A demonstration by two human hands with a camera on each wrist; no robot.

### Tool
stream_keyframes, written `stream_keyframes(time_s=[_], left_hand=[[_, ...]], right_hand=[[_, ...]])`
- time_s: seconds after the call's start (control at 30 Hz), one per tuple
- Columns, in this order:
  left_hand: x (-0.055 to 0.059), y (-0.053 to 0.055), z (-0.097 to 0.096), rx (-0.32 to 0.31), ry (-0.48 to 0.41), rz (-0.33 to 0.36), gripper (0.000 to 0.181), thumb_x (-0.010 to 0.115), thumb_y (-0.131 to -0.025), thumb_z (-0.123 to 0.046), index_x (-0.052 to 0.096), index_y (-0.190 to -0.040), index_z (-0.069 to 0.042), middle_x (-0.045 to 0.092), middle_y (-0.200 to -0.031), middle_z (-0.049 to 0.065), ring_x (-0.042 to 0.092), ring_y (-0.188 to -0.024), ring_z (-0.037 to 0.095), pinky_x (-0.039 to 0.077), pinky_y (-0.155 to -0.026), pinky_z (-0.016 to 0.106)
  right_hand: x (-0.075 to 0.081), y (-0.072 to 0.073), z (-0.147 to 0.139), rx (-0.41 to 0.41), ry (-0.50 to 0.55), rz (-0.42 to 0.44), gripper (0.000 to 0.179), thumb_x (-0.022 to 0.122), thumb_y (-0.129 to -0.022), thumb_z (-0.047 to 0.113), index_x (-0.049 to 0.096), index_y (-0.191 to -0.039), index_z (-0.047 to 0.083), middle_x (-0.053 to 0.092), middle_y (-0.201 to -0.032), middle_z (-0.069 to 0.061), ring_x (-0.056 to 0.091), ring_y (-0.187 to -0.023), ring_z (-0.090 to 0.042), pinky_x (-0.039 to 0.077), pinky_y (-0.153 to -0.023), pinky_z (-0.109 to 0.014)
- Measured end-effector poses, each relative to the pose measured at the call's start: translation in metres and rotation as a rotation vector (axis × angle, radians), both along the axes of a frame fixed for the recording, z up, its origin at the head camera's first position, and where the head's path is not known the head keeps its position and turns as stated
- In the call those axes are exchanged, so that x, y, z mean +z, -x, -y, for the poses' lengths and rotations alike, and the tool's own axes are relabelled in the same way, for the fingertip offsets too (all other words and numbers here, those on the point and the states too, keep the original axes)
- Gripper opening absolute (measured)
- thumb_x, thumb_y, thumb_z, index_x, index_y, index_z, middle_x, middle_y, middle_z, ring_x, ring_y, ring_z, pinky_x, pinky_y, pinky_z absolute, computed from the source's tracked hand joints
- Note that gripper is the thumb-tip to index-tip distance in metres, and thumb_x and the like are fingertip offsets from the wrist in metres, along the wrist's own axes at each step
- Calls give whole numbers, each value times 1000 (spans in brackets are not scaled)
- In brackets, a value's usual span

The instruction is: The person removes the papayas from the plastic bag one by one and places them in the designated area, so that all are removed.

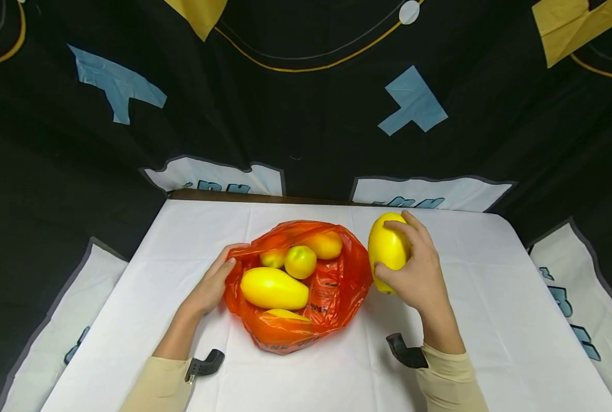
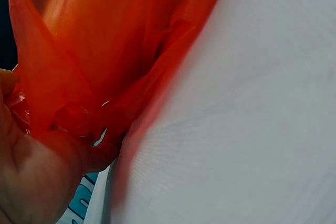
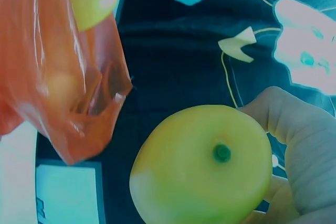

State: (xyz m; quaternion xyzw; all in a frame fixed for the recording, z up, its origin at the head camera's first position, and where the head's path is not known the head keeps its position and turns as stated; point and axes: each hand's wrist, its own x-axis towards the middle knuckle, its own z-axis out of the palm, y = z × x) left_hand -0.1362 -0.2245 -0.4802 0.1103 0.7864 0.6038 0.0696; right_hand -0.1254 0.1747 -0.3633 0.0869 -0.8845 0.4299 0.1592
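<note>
A red plastic bag [image 1: 354, 280] stands open on the white table, with several yellow fruits [image 1: 275, 288] showing through its mouth. At the bag's left rim my left hand [image 1: 206, 290] grips the plastic; in the left wrist view the red film [image 2: 79, 77] hides most of its fingers. To the right of the bag, my right hand [image 1: 421, 269] holds a smooth, oblong yellow fruit [image 1: 388, 246], like a papaya or mango, between thumb and fingers. In the right wrist view its broad end shows a green stem spot [image 3: 222, 153].
White cloth covers the table [image 1: 501, 309], which runs back to a dark wooden edge [image 1: 259, 198]. Behind and at the sides hangs a black printed curtain [image 1: 306, 126]. Black wrist mounts [image 1: 407, 352] stick out near both sleeves.
</note>
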Motion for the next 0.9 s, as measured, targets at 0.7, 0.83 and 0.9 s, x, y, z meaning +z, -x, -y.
stream_keyframes(time_s=[0.7,0.83,0.9], left_hand=[[-1,-1,-1,11,14,19,39,29,-108,-32,38,-145,-23,45,-140,2,39,-129,24,30,-109,52],[-1,0,0,1,17,1,39,28,-108,-29,37,-146,-22,45,-141,4,37,-130,26,27,-110,54],[0,1,1,-4,24,-8,40,28,-108,-28,36,-146,-21,44,-142,5,36,-131,28,25,-111,56]], right_hand=[[3,1,-41,-131,-6,73,63,77,-67,7,58,-127,14,30,-155,2,43,-123,-38,47,-86,-61],[4,3,-48,-144,7,71,62,76,-67,6,58,-127,14,30,-155,1,41,-124,-38,45,-88,-62],[4,5,-52,-153,16,71,62,76,-68,6,58,-127,14,30,-155,2,40,-125,-37,44,-89,-62]])
